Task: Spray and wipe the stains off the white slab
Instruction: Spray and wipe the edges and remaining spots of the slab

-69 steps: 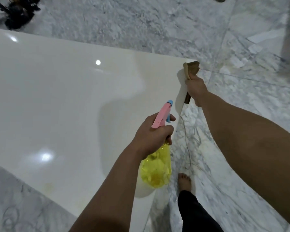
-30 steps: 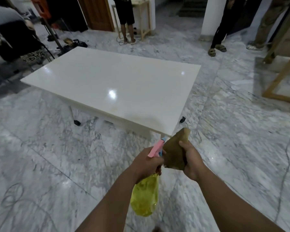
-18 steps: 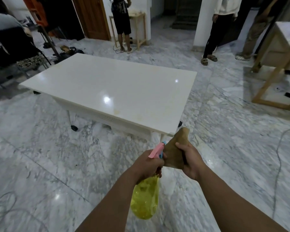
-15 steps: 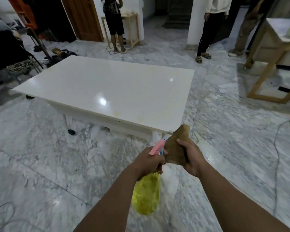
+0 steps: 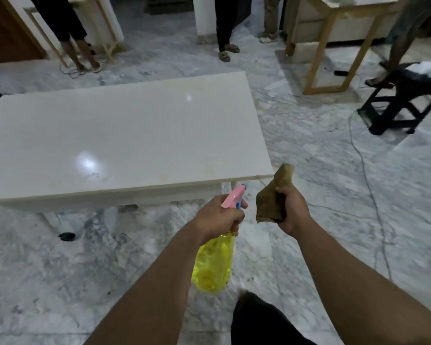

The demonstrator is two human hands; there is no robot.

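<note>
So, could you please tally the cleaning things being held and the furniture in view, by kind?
Spray bottle: 1
Brown cloth: 1
White slab table: 1
Wooden-framed tables: 2
Black stool: 1
Total: 6

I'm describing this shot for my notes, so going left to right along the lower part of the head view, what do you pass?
Left hand → spray bottle → brown cloth → right hand.
</note>
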